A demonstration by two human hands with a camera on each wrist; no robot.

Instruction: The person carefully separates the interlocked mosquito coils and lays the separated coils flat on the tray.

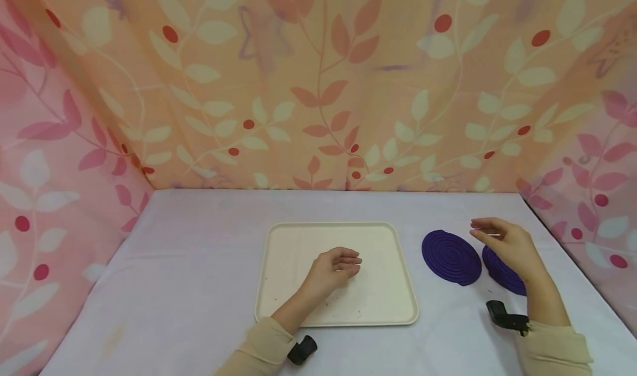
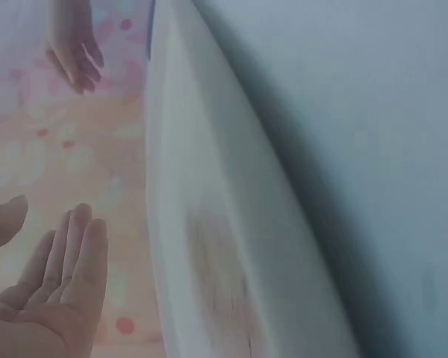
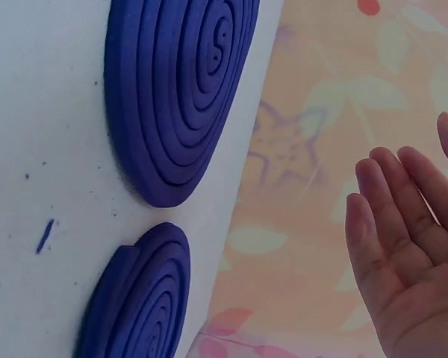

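My left hand (image 1: 329, 272) hovers over a cream rectangular tray (image 1: 298, 243) in the head view, its fingers loosely bent and nothing in them. The left wrist view shows the same hand (image 2: 56, 291) with fingers extended, beside the tray's pale rim (image 2: 239, 164). Over at the right, my right hand (image 1: 512, 249) is held above two flat purple coils that look like rolled clay. One coil (image 1: 451, 257) is in full sight; the other coil (image 1: 500, 271) is partly hidden under the hand. In the right wrist view the right hand (image 3: 411, 261) has straight fingers and holds nothing.
Dark crumbs and a small purple sliver (image 3: 45, 236) lie on the white tablecloth (image 1: 199, 265) near the coils. A few specks dot the tray. Patterned curtains (image 1: 318, 88) border the table at the back and sides. Each wrist bears a black camera (image 1: 505, 316).
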